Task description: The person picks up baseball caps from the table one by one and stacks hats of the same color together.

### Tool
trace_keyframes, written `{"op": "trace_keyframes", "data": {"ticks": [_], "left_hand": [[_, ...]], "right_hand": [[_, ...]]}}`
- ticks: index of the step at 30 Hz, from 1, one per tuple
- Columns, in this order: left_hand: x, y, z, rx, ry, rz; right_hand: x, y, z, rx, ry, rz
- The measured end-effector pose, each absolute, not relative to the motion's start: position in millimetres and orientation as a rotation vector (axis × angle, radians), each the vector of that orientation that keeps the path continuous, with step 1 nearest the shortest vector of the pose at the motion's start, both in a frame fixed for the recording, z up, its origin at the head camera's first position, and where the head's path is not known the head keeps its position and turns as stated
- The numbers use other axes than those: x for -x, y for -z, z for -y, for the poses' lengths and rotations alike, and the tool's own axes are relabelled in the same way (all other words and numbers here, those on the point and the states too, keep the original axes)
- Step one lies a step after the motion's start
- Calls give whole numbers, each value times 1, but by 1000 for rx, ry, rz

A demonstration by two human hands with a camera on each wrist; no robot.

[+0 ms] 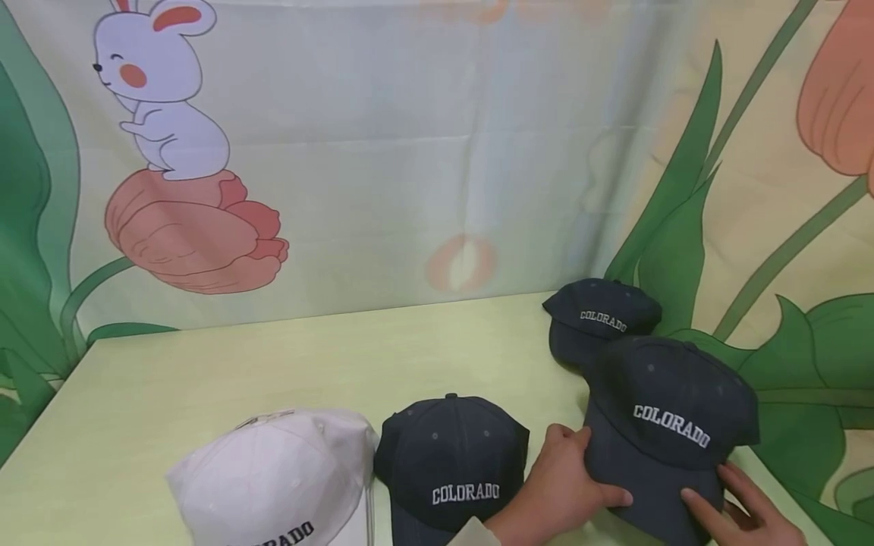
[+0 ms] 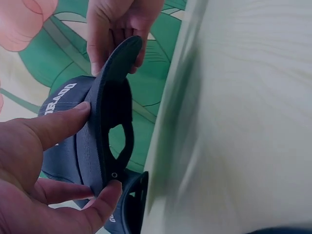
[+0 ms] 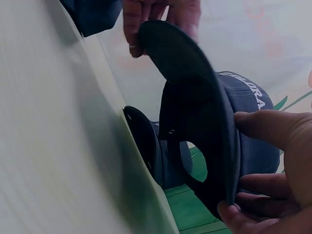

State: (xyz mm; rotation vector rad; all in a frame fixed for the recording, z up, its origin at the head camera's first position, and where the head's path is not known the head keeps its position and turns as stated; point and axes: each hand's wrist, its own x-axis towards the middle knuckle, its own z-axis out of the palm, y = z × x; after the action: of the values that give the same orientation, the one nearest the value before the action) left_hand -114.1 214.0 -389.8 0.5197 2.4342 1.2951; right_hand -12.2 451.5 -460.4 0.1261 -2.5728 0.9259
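Both hands hold a navy baseball cap with white COLORADO lettering, lifted above the table at the right. My left hand pinches one side of its brim, thumb on top and fingers beneath. On the brim's other side, my right hand pinches in the same way. Both wrist views show the raised cap's brim edge-on, with the strap opening at the back. Behind it, a second navy cap sits on the table, partly covered by the held one.
A third navy cap lies at the front middle, beside the left forearm. Left of it is a white cap with dark lettering, cut off by the frame's bottom. The pale green table meets a printed cloth backdrop with a rabbit and flowers.
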Motion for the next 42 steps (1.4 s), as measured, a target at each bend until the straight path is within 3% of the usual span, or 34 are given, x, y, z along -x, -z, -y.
{"op": "trace_keyframes", "data": {"ticks": [4, 12, 23, 37, 42], "left_hand": [[114, 386, -209, -527, -1298, -2439], [112, 383, -199, -527, -1282, -2425], [110, 376, -187, -500, -1293, -2393], [107, 370, -174, -457, -1271, -2404], [105, 369, -167, -472, -1265, -2440]], "right_hand": [[14, 471, -457, -268, -874, 2528], [25, 479, -459, -144, -1118, 2524], [26, 460, -434, -314, -990, 2398], [34, 431, -404, 477, -1287, 2456], [34, 431, -396, 396, -1238, 2413]]}}
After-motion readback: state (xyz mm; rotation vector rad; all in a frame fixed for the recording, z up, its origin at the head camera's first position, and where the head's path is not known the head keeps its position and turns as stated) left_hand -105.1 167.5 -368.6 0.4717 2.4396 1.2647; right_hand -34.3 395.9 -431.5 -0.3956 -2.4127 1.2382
